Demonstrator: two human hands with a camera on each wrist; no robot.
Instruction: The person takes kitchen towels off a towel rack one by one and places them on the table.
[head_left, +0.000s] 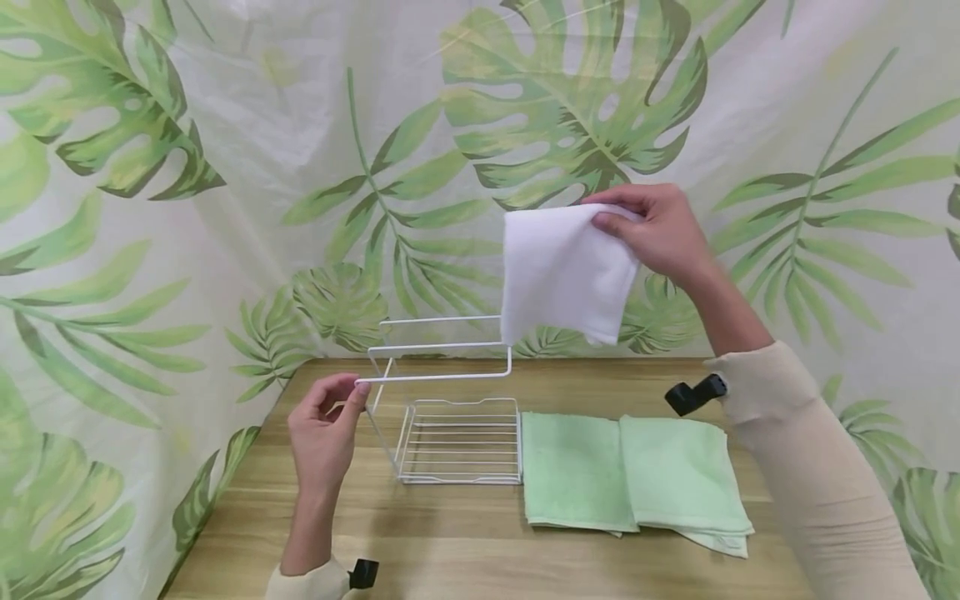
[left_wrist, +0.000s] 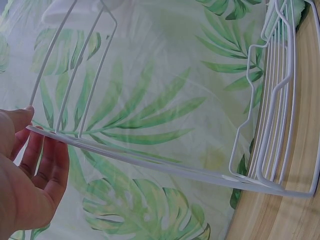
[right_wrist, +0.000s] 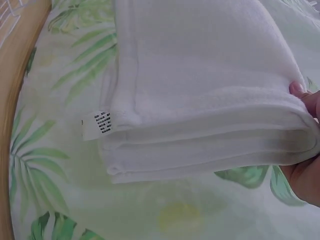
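Observation:
A white wire rack (head_left: 435, 377) stands on the table, with several open rails at the top and a wire basket at its foot. My left hand (head_left: 327, 429) pinches the rack's upper left corner between thumb and fingers. In my right hand (head_left: 660, 229) a folded white towel (head_left: 566, 275) is gripped by its upper right edge. It hangs above the table, its left edge overlapping the right ends of the rails in the head view. The right wrist view shows the towel's stacked layers and a small printed label (right_wrist: 96, 125).
Two folded green towels, one on the left (head_left: 573, 471) and one on the right (head_left: 682, 479), lie side by side just right of the rack's basket. Behind the wooden table (head_left: 465, 558) hangs a leaf-print curtain (head_left: 247, 100).

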